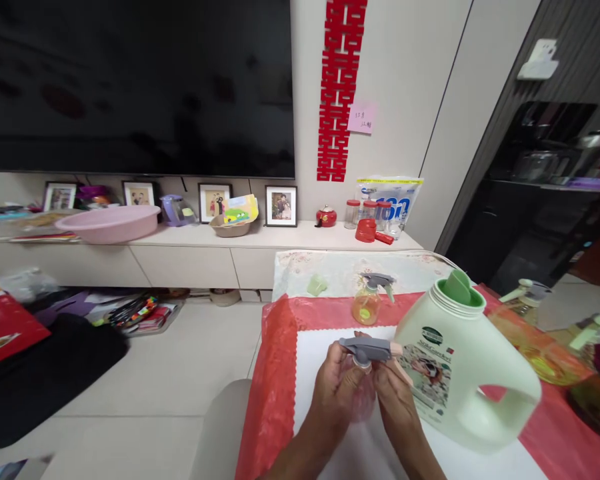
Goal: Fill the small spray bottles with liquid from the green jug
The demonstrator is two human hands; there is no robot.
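Between my two hands is a clear pinkish spray bottle [363, 399] with a grey spray head [367, 348] and a pale pink nozzle and trigger. My left hand [333, 383] is closed around the bottle's neck and upper body from the left. From the right, my right hand [391, 393] closes on the neck just under the spray head, its fingers partly hidden. Close by on the right stands a large pale green jug [460, 360] with a darker green cup in its mouth. An orange-tinted spray bottle [366, 305] stands just behind.
A white sheet [310, 373] lies over the red table cover [275, 373]. More spray bottles, one a yellow bottle [555, 363], stand at the right. A green piece [317, 285] lies at the back. Beyond are a low cabinet [190, 263] and a pink basin [113, 223].
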